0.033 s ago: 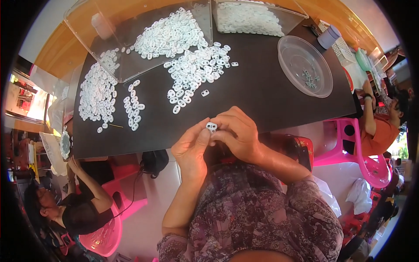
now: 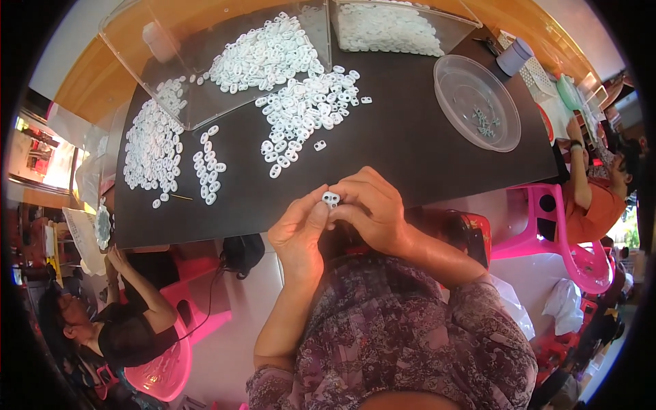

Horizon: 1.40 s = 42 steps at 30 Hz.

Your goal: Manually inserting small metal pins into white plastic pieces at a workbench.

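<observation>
A small white oval plastic piece with two dark holes (image 2: 331, 198) is pinched in front of me, just past the table's near edge. My left hand (image 2: 301, 232) grips it from the left, thumb against its lower side. From the right, my right hand (image 2: 372, 212) closes on the same piece with thumb and curled fingers. Another small pale part seems to sit under it, too hidden to make out. Beyond my hands, a heap of similar white pieces (image 2: 301, 109) spreads over the dark table (image 2: 396, 143), with one lone piece (image 2: 320, 145) beside it.
A clear bin (image 2: 188, 127) lies among more white pieces; another clear bin (image 2: 454, 26) holds more. Small metal parts lie in a round clear tray (image 2: 492, 85). At left are a pile (image 2: 152, 147) and a short row (image 2: 209, 167). People sit left (image 2: 130, 328) and right (image 2: 598, 198).
</observation>
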Available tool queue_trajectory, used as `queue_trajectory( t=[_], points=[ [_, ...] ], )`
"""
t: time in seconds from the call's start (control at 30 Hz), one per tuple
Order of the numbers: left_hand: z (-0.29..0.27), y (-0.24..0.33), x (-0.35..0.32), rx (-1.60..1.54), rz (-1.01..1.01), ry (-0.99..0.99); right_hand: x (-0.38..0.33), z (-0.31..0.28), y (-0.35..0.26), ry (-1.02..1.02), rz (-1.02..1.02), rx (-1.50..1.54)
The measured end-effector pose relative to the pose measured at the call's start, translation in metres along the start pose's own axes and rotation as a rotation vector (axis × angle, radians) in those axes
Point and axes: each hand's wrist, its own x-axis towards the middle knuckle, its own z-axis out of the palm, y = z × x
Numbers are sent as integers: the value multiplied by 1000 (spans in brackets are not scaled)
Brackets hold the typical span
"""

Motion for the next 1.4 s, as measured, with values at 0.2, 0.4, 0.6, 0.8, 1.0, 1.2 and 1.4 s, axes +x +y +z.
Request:
queue_trajectory(
  t=[0.2, 0.4, 0.6, 0.8, 1.0, 1.2, 1.4],
  points=[
    [12, -2, -8, 67, 91, -4, -3, -7, -2, 72, -65, 42],
    [23, -9, -12, 201, 247, -18, -7, -14, -3, 136, -69, 92],
    [35, -20, -13, 325, 351, 25, -10, -22, 1, 177, -96, 115],
    [49, -23, -8, 293, 291, 53, -10, -31, 10, 202, -107, 83],
    [55, -19, -1, 303, 320, 41, -5, -33, 11, 246, -99, -15],
    [51, -15, 4, 291, 303, 42, 4, -30, 11, 207, -157, -40],
    [45, -14, 8, 339, 375, 33, 8, -23, 11, 198, -195, -91]
  ],
)
